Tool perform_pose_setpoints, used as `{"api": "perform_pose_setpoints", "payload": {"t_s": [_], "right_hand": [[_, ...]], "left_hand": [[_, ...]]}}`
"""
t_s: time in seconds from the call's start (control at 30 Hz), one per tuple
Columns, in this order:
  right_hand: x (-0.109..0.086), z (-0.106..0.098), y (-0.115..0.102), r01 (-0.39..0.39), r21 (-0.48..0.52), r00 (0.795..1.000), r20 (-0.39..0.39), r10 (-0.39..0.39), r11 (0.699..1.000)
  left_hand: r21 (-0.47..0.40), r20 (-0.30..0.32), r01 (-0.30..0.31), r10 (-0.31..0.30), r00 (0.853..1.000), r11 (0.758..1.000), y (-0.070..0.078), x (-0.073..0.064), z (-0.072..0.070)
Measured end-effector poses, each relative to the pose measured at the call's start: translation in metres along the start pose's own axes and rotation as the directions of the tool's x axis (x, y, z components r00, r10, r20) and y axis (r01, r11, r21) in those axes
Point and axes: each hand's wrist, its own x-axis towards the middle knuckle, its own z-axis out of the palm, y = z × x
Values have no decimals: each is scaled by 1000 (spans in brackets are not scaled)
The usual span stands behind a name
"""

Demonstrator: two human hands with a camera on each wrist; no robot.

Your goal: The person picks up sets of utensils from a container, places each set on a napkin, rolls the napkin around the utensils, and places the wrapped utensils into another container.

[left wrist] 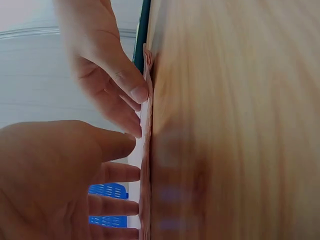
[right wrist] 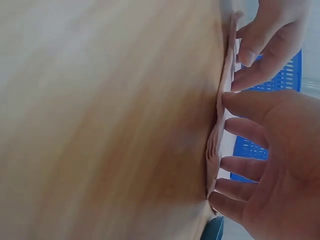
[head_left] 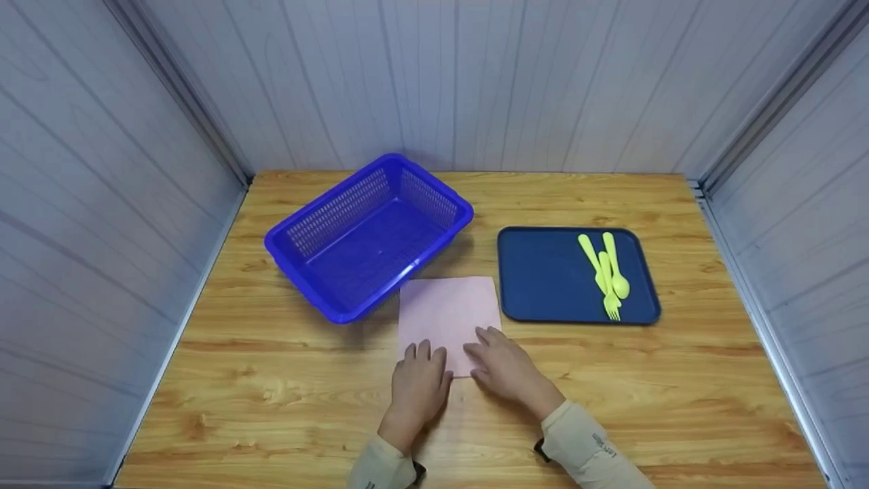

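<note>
A folded pink cloth (head_left: 448, 309) lies flat on the wooden table, its layered near edge (left wrist: 146, 165) showing in both wrist views. My left hand (head_left: 419, 382) rests on the near left part of the cloth, fingers pointing forward. On its near right part rests my right hand (head_left: 506, 367), fingers spread and fingertips touching the top. Both thumbs lie close to the near edge, a small gap apart. In the right wrist view the right fingers (right wrist: 242, 167) press down along the cloth without curling round it.
A blue plastic basket (head_left: 414, 266) stands behind the cloth to the left, its corner close to the cloth. To the right is a dark blue tray (head_left: 543, 272) holding a yellow-green fork (head_left: 609, 292), a spoon (head_left: 619, 285) and a third utensil (head_left: 589, 251). Pale panels (head_left: 434, 81) enclose the table.
</note>
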Motion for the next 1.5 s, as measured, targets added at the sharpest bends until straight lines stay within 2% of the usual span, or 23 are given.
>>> {"api": "perform_pose_setpoints", "payload": {"t_s": [0.23, 0.47, 0.57, 0.77, 0.97, 1.07, 1.2, 1.33, 1.43, 1.5], "right_hand": [[-8, 6, -1, 20, 3, 1000, 0, -20, 1000], [-20, 10, -2, 45, 3, 997, -70, -45, 999], [-25, 11, -4, 56, -14, 995, -86, -58, 998], [-36, 13, -10, 58, -6, 995, -87, -59, 998], [-53, 7, -19, 34, -32, 996, -80, -36, 999], [-62, 6, -24, 7, -38, 997, -75, -10, 999], [-74, 11, -32, -16, -71, 997, -81, 10, 997], [-86, 19, -44, -18, -125, 997, -74, 9, 992], [-89, 22, -49, -15, -140, 997, -77, 4, 990], [-87, 21, -47, -23, -114, 997, -81, 13, 993]], "left_hand": [[42, -69, 7, -4, 998, 999, 2, -9, 5], [40, -145, 14, -8, 989, 999, 2, -22, 9], [13, -125, 25, -23, 992, 1000, 1, -28, 8], [-48, -29, 37, -38, 999, 998, 3, -40, 2], [-158, 81, 18, -5, 997, 987, 5, -49, -5], [-174, 118, 16, 4, 993, 985, 6, -49, -7], [-144, 127, 14, 4, 992, 990, 10, -49, -6], [-91, 109, 36, -26, 994, 995, 15, -55, -1], [-61, 79, 53, -48, 996, 997, 18, -57, 2], [-56, 70, 44, -40, 997, 997, 18, -55, 3]]}}
